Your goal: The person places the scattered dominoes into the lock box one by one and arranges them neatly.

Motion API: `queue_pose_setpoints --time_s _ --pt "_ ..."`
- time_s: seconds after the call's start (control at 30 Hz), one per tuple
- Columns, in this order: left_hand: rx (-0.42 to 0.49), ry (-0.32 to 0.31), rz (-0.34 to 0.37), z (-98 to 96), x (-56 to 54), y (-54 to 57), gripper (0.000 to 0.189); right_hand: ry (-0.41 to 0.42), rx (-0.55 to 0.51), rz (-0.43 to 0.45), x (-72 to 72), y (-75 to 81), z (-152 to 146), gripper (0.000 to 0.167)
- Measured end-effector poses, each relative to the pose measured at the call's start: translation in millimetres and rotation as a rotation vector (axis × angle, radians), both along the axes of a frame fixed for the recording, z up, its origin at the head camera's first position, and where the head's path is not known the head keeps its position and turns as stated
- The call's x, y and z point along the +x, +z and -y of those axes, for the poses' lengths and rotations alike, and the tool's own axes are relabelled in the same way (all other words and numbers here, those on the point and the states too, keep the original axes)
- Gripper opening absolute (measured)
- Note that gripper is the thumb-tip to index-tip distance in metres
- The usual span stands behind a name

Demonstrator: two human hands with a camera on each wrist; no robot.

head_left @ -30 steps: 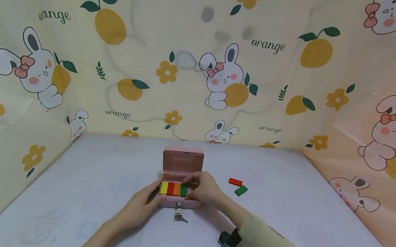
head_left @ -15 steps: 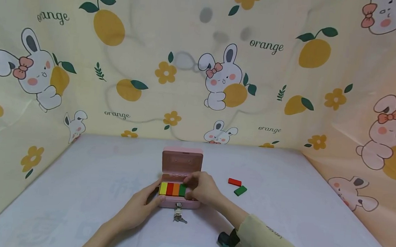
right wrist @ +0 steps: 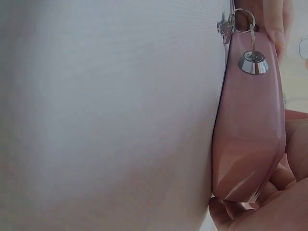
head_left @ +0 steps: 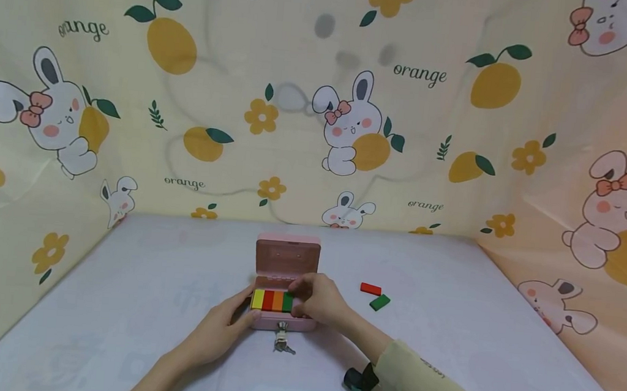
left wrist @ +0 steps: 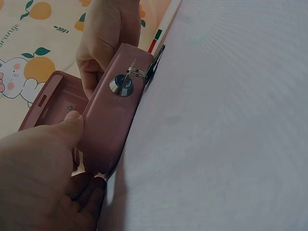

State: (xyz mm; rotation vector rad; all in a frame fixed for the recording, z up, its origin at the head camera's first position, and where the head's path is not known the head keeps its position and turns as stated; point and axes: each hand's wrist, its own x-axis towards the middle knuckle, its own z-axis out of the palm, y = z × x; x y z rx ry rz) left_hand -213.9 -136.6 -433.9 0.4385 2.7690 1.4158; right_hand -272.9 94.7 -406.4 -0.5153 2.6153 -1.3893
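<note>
Right hand [head_left: 322,299] over the right part of the box, index finger and thumb bent at a glossy dark green rectangular block [head_left: 287,302]. Pinching it or merely pushing: impossible to tell, with the contact largely hidden.

Left hand [head_left: 226,323] gripping the small pink metal-looking box [head_left: 270,323] at its left side; thumb over the front rim, fingers bent round the lower outer corner.

Change over the last second: narrow gap between the green block and its neighbour now closed. Row now tight, left to right: yellow rectangular block [head_left: 257,300], red rectangular block [head_left: 268,300], orange rectangular block [head_left: 278,301], then green. Meaning, as judged: green piece lined up with the rest and apparently near its place, but not yet let go.

Farther out: hinged pink lid [head_left: 287,258] standing open behind. Round silver lock [left wrist: 121,85] on the front, with silver keys [head_left: 282,345] hanging by a ring. Off to the right on the white tabletop [head_left: 144,305], well apart from the box: loose red block [head_left: 370,289] and loose green block [head_left: 379,302], close together, untouched.
</note>
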Motion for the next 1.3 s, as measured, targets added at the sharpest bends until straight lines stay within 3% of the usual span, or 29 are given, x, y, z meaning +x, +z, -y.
queue_pose_setpoints --time_s 0.3,0.73,1.3 --pt "-0.007 0.0 -0.022 0.0 0.4 2.0 0.066 0.013 -0.002 -0.016 2.1 4.3 0.7 0.031" --pt "-0.028 0.023 0.006 -0.7 -0.1 0.7 0.067 0.014 0.022 -0.041 1.0 3.0 -0.7 0.029" --pt "-0.017 0.008 0.004 -1.2 1.0 1.1 0.067 0.018 -0.089 0.07 1.9 5.6 -9.4 0.028"
